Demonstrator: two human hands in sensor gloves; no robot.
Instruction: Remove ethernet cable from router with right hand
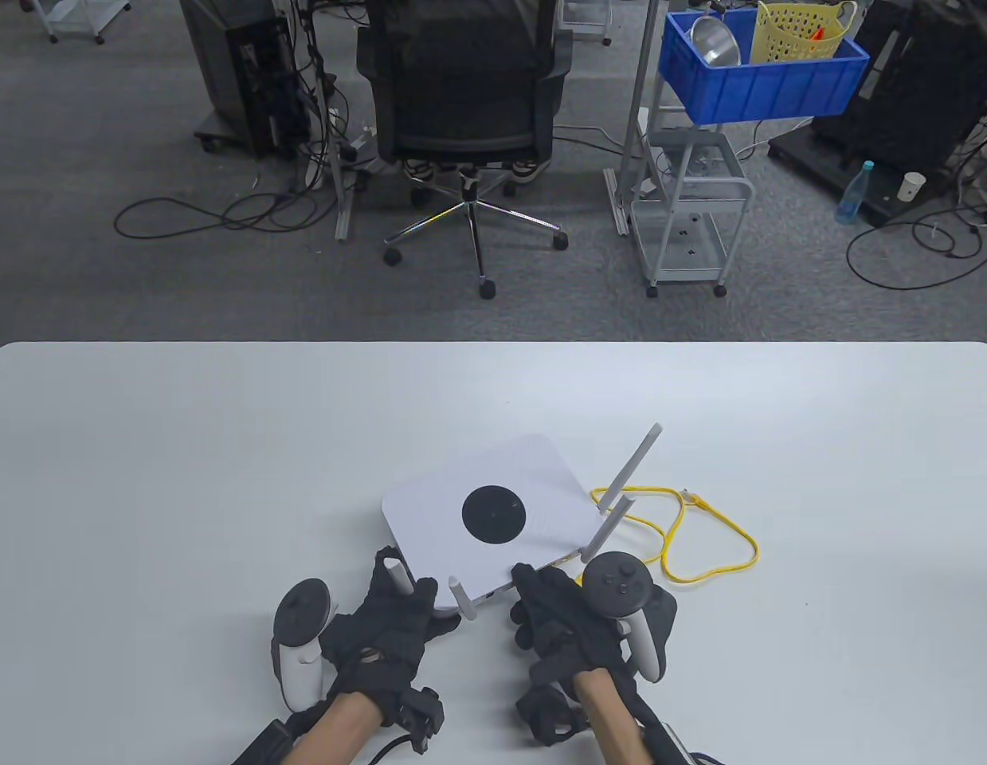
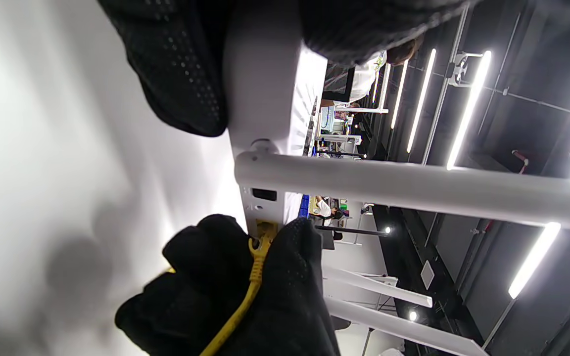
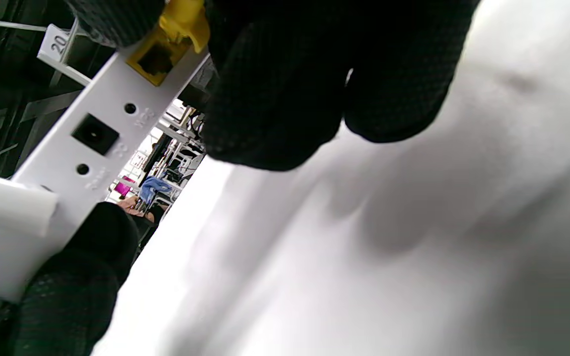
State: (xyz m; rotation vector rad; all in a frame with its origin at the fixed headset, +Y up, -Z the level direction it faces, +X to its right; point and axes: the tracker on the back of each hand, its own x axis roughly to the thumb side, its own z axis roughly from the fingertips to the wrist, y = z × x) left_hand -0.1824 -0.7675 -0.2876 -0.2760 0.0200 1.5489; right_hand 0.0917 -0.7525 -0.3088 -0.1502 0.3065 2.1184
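A white router with a black disc on top lies on the table. A yellow ethernet cable loops to its right. My left hand grips the router's near left corner; its fingers hold the body. My right hand is at the router's near edge. Its fingers pinch the yellow plug right at the yellow port. In the right wrist view the plug sits between the fingers beside an open yellow socket. I cannot tell whether it is seated.
Several white antennas stick up from the router; one stands between my hands and two rise near my right hand. The cable's free plug lies on the table. An office chair and a cart stand beyond the far edge.
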